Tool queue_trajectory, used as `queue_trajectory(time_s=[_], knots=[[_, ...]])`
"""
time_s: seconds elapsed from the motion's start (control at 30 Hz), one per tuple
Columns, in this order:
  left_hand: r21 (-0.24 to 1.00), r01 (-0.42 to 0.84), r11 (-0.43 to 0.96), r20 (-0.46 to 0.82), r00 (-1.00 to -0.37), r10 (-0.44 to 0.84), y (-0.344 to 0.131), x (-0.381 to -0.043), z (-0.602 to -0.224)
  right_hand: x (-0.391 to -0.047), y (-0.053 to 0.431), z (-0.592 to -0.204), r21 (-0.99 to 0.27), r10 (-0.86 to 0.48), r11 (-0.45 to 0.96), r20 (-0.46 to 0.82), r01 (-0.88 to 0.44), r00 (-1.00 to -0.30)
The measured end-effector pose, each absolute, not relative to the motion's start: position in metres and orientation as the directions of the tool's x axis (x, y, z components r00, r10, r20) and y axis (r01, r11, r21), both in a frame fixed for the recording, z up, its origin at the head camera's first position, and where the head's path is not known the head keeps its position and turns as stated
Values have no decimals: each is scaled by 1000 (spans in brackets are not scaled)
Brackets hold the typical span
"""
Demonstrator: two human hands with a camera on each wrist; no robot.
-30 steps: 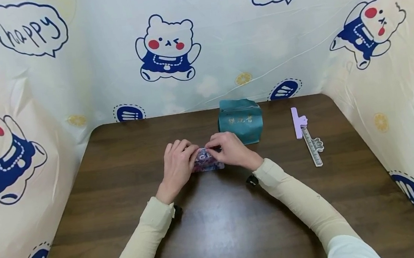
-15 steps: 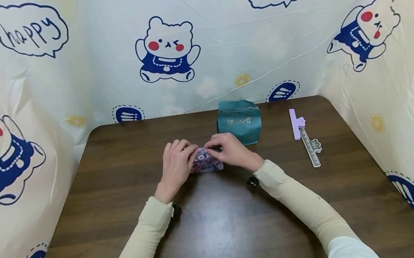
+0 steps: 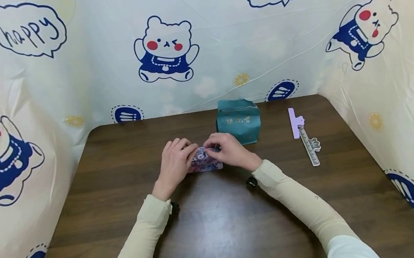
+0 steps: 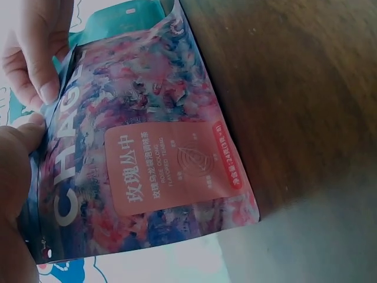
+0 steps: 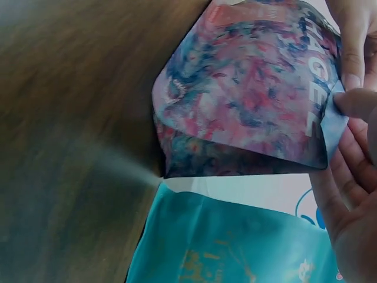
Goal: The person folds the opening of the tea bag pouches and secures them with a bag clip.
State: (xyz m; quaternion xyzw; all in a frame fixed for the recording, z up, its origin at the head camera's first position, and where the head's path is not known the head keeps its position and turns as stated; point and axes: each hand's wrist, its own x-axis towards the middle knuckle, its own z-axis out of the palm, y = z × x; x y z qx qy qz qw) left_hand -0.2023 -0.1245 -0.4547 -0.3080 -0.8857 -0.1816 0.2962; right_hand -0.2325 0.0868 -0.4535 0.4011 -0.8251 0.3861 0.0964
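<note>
A tea pouch with a blurred pink, blue and purple pattern stands on the table, its top edge between both hands. White letters and a coral label show on its front in the left wrist view. My left hand pinches the top edge at the left part. From the right, my right hand pinches the same edge close beside the left fingertips. In the right wrist view a pale bluish flap at the pouch's mouth is folded under the right thumb.
Just behind the right hand stands a teal pouch with gold characters. On the right of the brown wooden table lie a lilac clip and a black-and-white patterned clip, nearly end to end. A printed cloth surrounds the table.
The head view has shifted a little. Both hands stay pinching the tea pouch's top edge, with hardly any movement of the fingers.
</note>
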Motion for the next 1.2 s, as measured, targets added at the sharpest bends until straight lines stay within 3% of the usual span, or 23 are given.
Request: queue_trajectory(time_s=[0.3, 0.67, 1.0, 1.2], knots=[[147, 651, 745, 649, -632, 424, -124, -203, -457, -233, 84, -453, -475, -600, 411, 501, -778, -623], [150, 647, 748, 632, -644, 431, -127, -202, -456, -234, 94, -456, -616, -586, 363, 432, -699, -685], [152, 656, 740, 656, -626, 420, -124, -200, -455, -236, 94, -451, -504, -652, 332, 489, -797, -580], [152, 658, 738, 659, -623, 420, -125, -200, -454, -238, 95, -455, -532, -648, 302, 494, -791, -579]])
